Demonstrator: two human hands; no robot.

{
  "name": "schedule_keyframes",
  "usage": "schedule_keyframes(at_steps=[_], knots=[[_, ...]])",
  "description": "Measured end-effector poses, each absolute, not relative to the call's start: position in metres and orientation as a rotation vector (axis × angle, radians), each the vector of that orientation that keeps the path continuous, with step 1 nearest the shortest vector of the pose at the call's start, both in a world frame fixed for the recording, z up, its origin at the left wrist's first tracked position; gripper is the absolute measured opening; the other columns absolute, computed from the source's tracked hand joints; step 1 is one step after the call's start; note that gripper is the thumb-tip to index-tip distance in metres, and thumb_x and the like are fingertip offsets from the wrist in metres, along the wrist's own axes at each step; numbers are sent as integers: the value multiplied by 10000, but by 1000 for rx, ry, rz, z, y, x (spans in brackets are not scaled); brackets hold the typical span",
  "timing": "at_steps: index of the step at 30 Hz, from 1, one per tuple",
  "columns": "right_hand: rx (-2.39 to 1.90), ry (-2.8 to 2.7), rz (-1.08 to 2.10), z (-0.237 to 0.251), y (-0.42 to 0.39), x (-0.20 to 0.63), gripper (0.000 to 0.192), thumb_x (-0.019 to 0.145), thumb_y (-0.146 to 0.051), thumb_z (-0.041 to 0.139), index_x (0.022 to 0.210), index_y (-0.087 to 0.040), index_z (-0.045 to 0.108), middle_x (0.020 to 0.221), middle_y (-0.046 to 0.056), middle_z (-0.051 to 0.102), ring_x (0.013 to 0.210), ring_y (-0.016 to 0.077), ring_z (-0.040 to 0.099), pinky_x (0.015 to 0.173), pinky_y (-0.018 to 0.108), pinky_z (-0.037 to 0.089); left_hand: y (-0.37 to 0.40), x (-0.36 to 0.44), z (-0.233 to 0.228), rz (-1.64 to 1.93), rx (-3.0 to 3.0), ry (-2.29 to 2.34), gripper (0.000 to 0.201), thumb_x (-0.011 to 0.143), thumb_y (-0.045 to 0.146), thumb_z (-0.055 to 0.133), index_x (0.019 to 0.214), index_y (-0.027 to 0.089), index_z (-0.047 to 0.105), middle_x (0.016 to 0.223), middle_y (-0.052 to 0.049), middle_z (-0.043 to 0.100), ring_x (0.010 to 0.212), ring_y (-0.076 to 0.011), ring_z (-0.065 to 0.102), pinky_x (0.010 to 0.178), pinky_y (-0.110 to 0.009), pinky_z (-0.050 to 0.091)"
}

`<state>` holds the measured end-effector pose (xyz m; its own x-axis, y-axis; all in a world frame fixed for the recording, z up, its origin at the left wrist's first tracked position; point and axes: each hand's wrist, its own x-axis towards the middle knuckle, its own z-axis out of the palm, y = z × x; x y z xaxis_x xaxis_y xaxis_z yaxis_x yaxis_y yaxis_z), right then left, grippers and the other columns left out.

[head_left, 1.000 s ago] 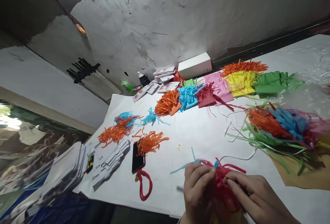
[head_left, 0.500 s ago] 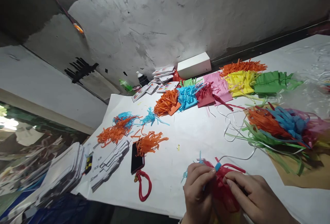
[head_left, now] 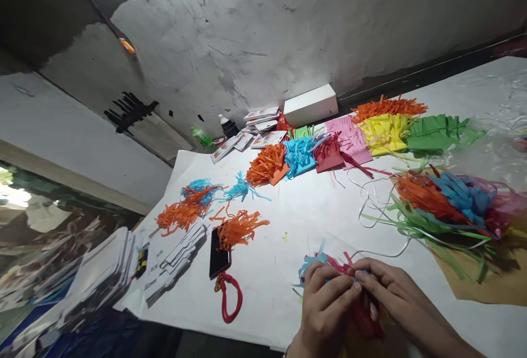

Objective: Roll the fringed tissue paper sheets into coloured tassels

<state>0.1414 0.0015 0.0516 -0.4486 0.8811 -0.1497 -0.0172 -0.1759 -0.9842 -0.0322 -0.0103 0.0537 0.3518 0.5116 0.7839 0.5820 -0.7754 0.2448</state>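
Note:
At the front of the table, my left hand [head_left: 329, 306] is closed, thumb and fingers pinching a red paper tassel [head_left: 365, 319]. My right hand [head_left: 389, 289] is closed on the same tassel, its fingertips meeting those of the left. Red strips stick out above the fingers and the fringe hangs below them. A scrap of blue paper shows between the fingertips, mostly hidden. Light blue paper fringe [head_left: 312, 264] lies just behind my left hand. From near my right hand a thin white cord [head_left: 385, 253] runs back to the right.
Orange tassels [head_left: 241, 229] lie left, one over a phone [head_left: 219, 253] with a red strap. Fringed paper stacks [head_left: 300, 155] line the back. A mixed-colour bundle [head_left: 453, 199] sits right on brown paper [head_left: 473, 278]. White cards [head_left: 177, 259] lie at the left edge.
My right hand has moved up and left, bringing its fingertips against the left hand's. The blue scrap, plain to see before, is now mostly covered by fingers.

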Motion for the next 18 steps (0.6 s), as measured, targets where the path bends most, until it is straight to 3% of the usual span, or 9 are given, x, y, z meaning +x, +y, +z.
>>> schedule_keyframes(at_steps=[2,4,7,10,12,15,18], knots=[[-1069,-1422,1493,49,9,144,409,945,-591,571,841,-213,690,838,40,683,807,192,659,745,277,524,-12,-31,49,-1407,-2534,-1029,196,1030,115,507,1026,148,701,882,-36,788,799,-165,636,812,-359,460],[-1097,-1257,1388,49,18,149,393,889,-598,645,782,-220,675,868,51,680,829,206,650,752,288,540,-15,-31,46,-1398,-2650,-1018,178,1034,159,523,1046,186,698,871,-15,795,808,-165,663,865,-369,469],[-1061,-932,1427,49,27,156,372,848,-612,685,816,-247,620,645,-11,576,578,164,554,520,267,502,-10,-43,46,-1202,-3063,-1057,160,1002,342,608,1080,255,717,1018,-29,803,945,-186,719,975,-377,496],[-1043,-797,1438,43,28,160,372,802,-619,730,838,-271,602,549,-51,472,448,134,441,390,252,429,21,-82,52,-947,-2883,-1683,214,1013,364,566,1024,274,759,1103,-52,784,1005,-186,730,906,-318,573],[-1094,-776,1446,36,26,161,390,757,-629,764,853,-274,635,631,-5,584,474,152,516,399,272,487,54,-124,59,-883,-2446,-2066,286,1053,285,468,1066,213,745,1136,-110,754,1038,-214,715,938,-389,573],[-1176,-709,1478,30,24,161,481,613,-628,851,876,-267,674,827,64,723,635,218,684,518,293,615,103,-198,72,-710,-1976,-2374,287,994,334,614,1236,182,645,1279,-102,665,1120,-254,663,974,-497,549],[-1240,-509,1559,27,25,160,595,420,-562,938,864,-251,692,901,81,760,727,249,736,579,271,648,130,-257,80,-476,-1665,-2589,348,972,350,650,1274,182,613,1310,-103,631,1118,-261,652,938,-489,566]])
